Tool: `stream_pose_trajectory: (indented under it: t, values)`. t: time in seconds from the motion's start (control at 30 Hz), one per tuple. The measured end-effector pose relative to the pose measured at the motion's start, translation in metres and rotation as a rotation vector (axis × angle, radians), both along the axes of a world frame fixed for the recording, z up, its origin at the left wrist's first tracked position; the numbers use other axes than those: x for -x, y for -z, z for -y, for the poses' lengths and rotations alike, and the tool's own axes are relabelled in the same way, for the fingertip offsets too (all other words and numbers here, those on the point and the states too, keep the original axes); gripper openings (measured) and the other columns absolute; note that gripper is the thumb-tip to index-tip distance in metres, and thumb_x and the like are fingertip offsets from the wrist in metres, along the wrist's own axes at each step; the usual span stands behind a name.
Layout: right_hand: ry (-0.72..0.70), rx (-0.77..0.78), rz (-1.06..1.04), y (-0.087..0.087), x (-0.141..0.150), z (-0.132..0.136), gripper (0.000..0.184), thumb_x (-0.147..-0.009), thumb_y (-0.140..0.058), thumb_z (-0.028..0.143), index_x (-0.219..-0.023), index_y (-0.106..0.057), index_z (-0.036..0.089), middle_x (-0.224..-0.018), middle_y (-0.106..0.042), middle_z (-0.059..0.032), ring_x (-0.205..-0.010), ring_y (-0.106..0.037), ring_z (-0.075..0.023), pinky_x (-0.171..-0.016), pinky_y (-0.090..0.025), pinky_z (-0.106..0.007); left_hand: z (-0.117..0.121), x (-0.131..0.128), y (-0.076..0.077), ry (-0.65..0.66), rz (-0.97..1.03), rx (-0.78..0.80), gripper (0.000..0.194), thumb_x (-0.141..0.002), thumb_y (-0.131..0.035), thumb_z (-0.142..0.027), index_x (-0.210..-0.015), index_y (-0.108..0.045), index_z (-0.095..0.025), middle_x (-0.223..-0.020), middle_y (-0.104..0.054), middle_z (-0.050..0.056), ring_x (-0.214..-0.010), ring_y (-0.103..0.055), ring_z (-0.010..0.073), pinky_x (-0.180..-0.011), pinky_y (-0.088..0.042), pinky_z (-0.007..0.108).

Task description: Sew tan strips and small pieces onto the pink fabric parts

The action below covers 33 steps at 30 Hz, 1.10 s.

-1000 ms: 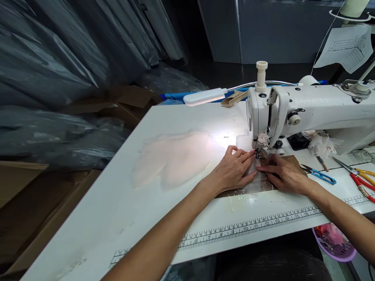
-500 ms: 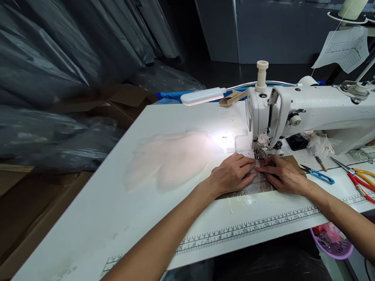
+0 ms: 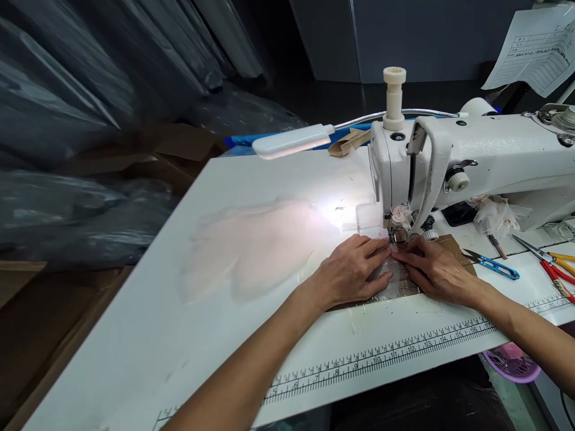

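Observation:
At the presser foot (image 3: pixel 398 235) of a white sewing machine (image 3: pixel 494 140), my two hands lie close together on a piece of sheer, see-through fabric (image 3: pixel 392 290). My left hand (image 3: pixel 353 269) rests flat with its fingers stretched toward the foot and its thumb apart, pressing the fabric down. To the right of the foot, my right hand (image 3: pixel 438 269) has its thumb and forefinger together at the fabric's edge. A brown panel (image 3: pixel 408 288) shows under the fabric. Both hands hide part of the fabric, and the needle point cannot be made out.
Pale pink sheer material (image 3: pixel 265 248) spreads across the white table (image 3: pixel 148 335). Blue thread snips (image 3: pixel 494 266) and red-handled scissors (image 3: pixel 554 275) lie right. A lamp (image 3: pixel 291 141) hangs above, and a printed ruler (image 3: pixel 381 360) runs along the front edge. A purple basket (image 3: pixel 516 372) sits below.
The camera view has shifted slightly, so the machine looks a little closer. Both hands stay at the presser foot, with hardly any change in their hold on the sheer fabric.

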State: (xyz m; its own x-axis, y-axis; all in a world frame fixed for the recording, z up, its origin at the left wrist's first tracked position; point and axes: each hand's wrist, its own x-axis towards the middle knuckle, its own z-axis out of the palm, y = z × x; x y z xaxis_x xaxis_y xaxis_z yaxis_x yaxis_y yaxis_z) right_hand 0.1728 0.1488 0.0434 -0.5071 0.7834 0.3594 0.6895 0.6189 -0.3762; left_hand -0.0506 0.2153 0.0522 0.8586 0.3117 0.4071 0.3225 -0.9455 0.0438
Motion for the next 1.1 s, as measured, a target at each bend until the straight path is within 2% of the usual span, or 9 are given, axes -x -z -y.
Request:
stream_pose_trajectory:
  t: [0.33,0.43,0.6,0.73,0.83,0.9,0.97,1.03,1.1]
  values:
    - [0.058,0.034,-0.018,0.003,0.004,0.002,0.036,-0.098,-0.041,0.019,-0.129,-0.058,0.016,-0.11,-0.054,-0.016,-0.1,-0.058,-0.0259,-0.088,-0.055,-0.045,-0.004,-0.006,0.007,-0.128,-0.012,-0.047,0.036,-0.096,-0.047,-0.037,-0.111,-0.066,-0.01,-0.118,-0.067,0.016,-0.091,-0.064,0.0256,-0.078,-0.053,0.042]
    - [0.063,0.075,-0.037,0.0,0.002,0.002,0.036,-0.098,-0.041,0.021,-0.128,-0.06,0.016,-0.11,-0.055,-0.016,-0.1,-0.059,-0.0262,-0.089,-0.055,-0.047,-0.006,-0.007,0.008,-0.16,-0.016,-0.036,0.036,-0.096,-0.047,-0.037,-0.114,-0.064,-0.011,-0.115,-0.068,0.014,-0.091,-0.063,0.0255,-0.078,-0.05,0.041]
    - [0.098,0.193,-0.159,-0.009,-0.006,0.001,0.034,-0.096,-0.045,0.021,-0.125,-0.063,0.021,-0.107,-0.058,-0.0112,-0.092,-0.062,-0.021,-0.084,-0.057,-0.041,-0.009,-0.005,0.006,-0.158,-0.001,-0.012,0.035,-0.096,-0.048,-0.04,-0.117,-0.063,-0.015,-0.119,-0.066,0.013,-0.097,-0.062,0.0247,-0.082,-0.048,0.041]
    - [0.164,0.208,-0.236,-0.011,-0.011,-0.003,0.032,-0.093,-0.047,0.02,-0.118,-0.067,0.017,-0.1,-0.062,-0.0103,-0.091,-0.062,-0.0209,-0.083,-0.055,-0.04,-0.021,-0.001,-0.001,-0.106,0.078,-0.069,0.034,-0.097,-0.046,-0.039,-0.108,-0.065,-0.013,-0.107,-0.067,0.013,-0.091,-0.062,0.0231,-0.076,-0.047,0.038]
    - [0.195,0.233,-0.214,-0.012,-0.012,-0.008,0.033,-0.09,-0.049,0.017,-0.116,-0.068,0.014,-0.098,-0.064,-0.0109,-0.085,-0.063,-0.02,-0.08,-0.054,-0.038,-0.042,-0.001,-0.008,-0.202,0.055,-0.083,0.034,-0.099,-0.04,-0.034,-0.096,-0.068,-0.014,-0.094,-0.067,0.011,-0.081,-0.061,0.0214,-0.07,-0.045,0.036]
    - [0.156,0.246,-0.185,-0.02,-0.012,-0.007,0.031,-0.089,-0.049,0.015,-0.112,-0.069,0.015,-0.096,-0.066,-0.01,-0.083,-0.063,-0.0196,-0.079,-0.053,-0.037,-0.057,-0.002,-0.01,-0.235,-0.058,-0.054,0.035,-0.098,-0.038,-0.032,-0.092,-0.069,-0.016,-0.086,-0.066,0.009,-0.079,-0.06,0.0222,-0.068,-0.045,0.036]
    - [0.054,0.228,-0.175,-0.036,-0.012,0.002,0.029,-0.09,-0.048,0.013,-0.108,-0.07,0.017,-0.092,-0.068,-0.0083,-0.082,-0.064,-0.0194,-0.077,-0.052,-0.035,-0.068,-0.002,-0.01,-0.213,-0.153,-0.029,0.033,-0.097,-0.039,-0.029,-0.091,-0.069,-0.018,-0.082,-0.064,0.008,-0.08,-0.061,0.0234,-0.067,-0.046,0.036]
    - [-0.044,0.154,-0.236,-0.058,-0.012,0.023,0.029,-0.093,-0.047,0.014,-0.112,-0.068,0.02,-0.087,-0.068,-0.006,-0.077,-0.063,-0.0183,-0.07,-0.052,-0.032,-0.07,-0.001,-0.009,-0.191,-0.136,-0.034,0.031,-0.096,-0.039,-0.027,-0.093,-0.068,-0.019,-0.085,-0.065,0.009,-0.084,-0.062,0.0245,-0.068,-0.047,0.036]
    - [-0.057,0.023,-0.383,-0.081,-0.015,0.055,0.037,-0.094,-0.048,0.014,-0.127,-0.059,0.027,-0.083,-0.066,-0.003,-0.072,-0.062,-0.0168,-0.063,-0.051,-0.03,-0.063,0.003,-0.009,-0.191,-0.059,-0.053,0.03,-0.097,-0.039,-0.028,-0.097,-0.067,-0.019,-0.093,-0.066,0.011,-0.09,-0.062,0.0254,-0.072,-0.049,0.038]
